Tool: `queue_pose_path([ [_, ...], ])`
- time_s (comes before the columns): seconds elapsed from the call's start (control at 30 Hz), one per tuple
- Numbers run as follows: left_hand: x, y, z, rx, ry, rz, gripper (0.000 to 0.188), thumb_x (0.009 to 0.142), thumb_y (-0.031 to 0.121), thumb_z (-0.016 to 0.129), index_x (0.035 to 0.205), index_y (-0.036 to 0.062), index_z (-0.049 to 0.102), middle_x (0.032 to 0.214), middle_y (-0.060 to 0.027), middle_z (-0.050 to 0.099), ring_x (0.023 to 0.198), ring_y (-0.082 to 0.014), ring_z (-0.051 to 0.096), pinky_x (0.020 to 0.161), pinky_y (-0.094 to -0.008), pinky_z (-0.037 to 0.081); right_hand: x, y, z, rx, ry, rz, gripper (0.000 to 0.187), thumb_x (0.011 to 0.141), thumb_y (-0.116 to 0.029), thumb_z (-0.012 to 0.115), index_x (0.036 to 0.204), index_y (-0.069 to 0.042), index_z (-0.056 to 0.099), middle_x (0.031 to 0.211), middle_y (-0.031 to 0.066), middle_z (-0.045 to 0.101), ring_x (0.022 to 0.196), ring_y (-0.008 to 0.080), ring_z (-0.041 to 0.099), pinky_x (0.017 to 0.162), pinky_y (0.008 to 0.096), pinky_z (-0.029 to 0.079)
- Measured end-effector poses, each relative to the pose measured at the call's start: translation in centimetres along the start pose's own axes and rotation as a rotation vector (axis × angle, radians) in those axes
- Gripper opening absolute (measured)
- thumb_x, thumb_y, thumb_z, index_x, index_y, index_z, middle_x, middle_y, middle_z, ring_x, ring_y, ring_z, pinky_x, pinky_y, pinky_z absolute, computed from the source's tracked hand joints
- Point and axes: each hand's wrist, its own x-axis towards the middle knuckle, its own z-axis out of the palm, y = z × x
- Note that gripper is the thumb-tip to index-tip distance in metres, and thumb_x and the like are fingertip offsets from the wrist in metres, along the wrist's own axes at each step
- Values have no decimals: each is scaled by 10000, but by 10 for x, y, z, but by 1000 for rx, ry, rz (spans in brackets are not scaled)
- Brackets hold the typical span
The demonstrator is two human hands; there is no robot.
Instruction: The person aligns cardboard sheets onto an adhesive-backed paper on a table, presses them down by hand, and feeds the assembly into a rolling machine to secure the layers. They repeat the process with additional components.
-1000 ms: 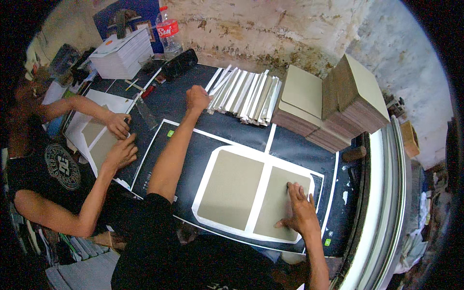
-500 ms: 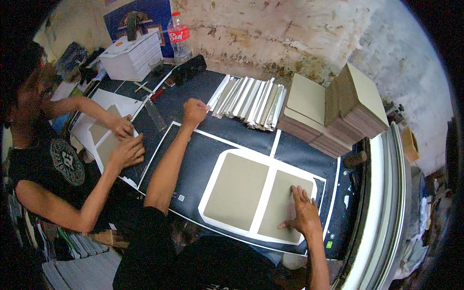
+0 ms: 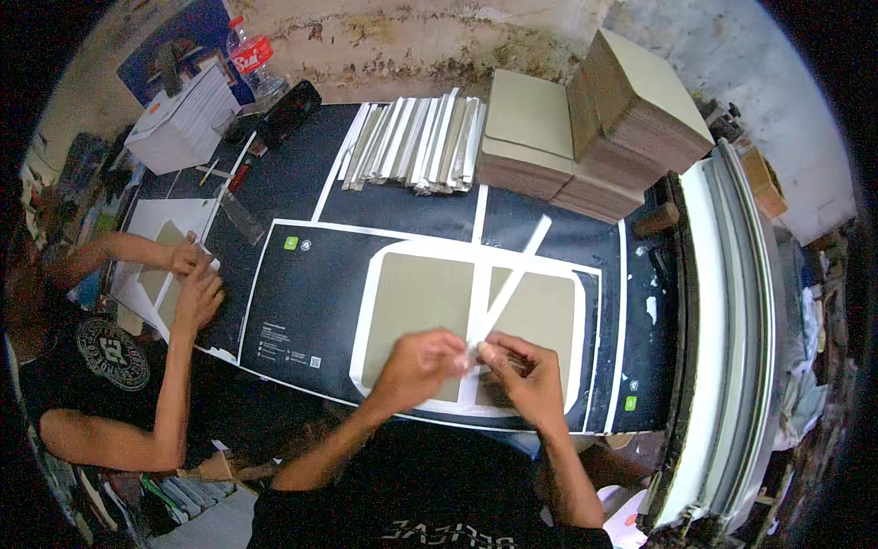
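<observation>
A: What moved since the earlier frames? Quick.

B: Left hand [image 3: 422, 359] had been stretched out to the far strip pile; it came back near the body. Right hand [image 3: 526, 371] left the right board and met it in the middle. A white strip [image 3: 508, 276] was now up between them, not seen in hand before.

A: Fingers?

B: Both hands pinched the near end of the white strip, thumb and fingertips pressed together on it, the two hands touching or nearly so. Other fingers curled in.

A: Where did the strip sit?

B: It ran from the pinch up and away to the right, tilted, crossing over the gap between the two grey boards [image 3: 416, 306] and past the white border of the dark printed sheet [image 3: 302, 293]. Far end hung free; couldn't tell if it touched the sheet.

A: Boards?

B: Two grey boards lay flat side by side on the white area of the sheet, narrow gap between them, right one partly hidden by the right hand.

A: Around it?

B: Pile of strips [image 3: 416, 142] at the far edge of the black table [image 3: 283, 178], stacks of grey board [image 3: 585, 128] just right of it. On the left, another person's hands [image 3: 194, 274] pressed on a white sheet with a grey board.
</observation>
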Motion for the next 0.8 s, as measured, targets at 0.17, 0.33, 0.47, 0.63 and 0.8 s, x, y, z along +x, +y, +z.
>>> queue_pose_path([
  [0.17, 11, 17, -2, 287, -202, 148, 247, 966, 153, 692, 1146, -15, 671, 998, -133, 741, 966, -237, 727, 886, -362, 575, -9, 20, -19, 99, 63, 110, 267, 961, -182, 736, 1074, 60, 738, 844, 96, 750, 734, 122, 695, 653, 264, 572],
  [0.33, 59, 19, -25, 774, 65, 482, 294, 970, 206, 663, 1207, 32, 652, 1139, -156, 669, 1131, -333, 617, 1005, -437, 468, -15, 31, -17, 48, -53, 252, 228, 982, -136, 705, 1053, 80, 725, 835, 116, 745, 720, 138, 713, 646, 276, 615],
  [0.47, 72, 3, -27, 864, 59, 462, 368, 980, 239, 640, 1289, 48, 581, 1314, -174, 554, 1268, -345, 495, 1089, -496, 360, -18, 38, -6, 98, -136, 315, 221, 986, -115, 690, 1037, 97, 721, 854, 136, 743, 758, 168, 726, 694, 293, 638],
  [0.63, 70, -12, -28, 991, 13, 455, 547, 1005, 365, 588, 1452, 75, 464, 1528, -159, 418, 1365, -354, 414, 1119, -538, 301, -12, 32, -4, 67, -148, 329, 198, 995, -76, 656, 1022, 110, 716, 839, 142, 737, 761, 181, 727, 707, 319, 644],
  [0.8, 65, -7, -19, 1350, -100, 501, 737, 1047, 549, 425, 1615, 102, 280, 1690, -74, 257, 1441, -341, 351, 1134, -554, 272, -6, 42, -3, 83, -164, 323, 182, 1000, -52, 632, 1030, 107, 716, 851, 148, 740, 774, 189, 733, 719, 326, 646],
])
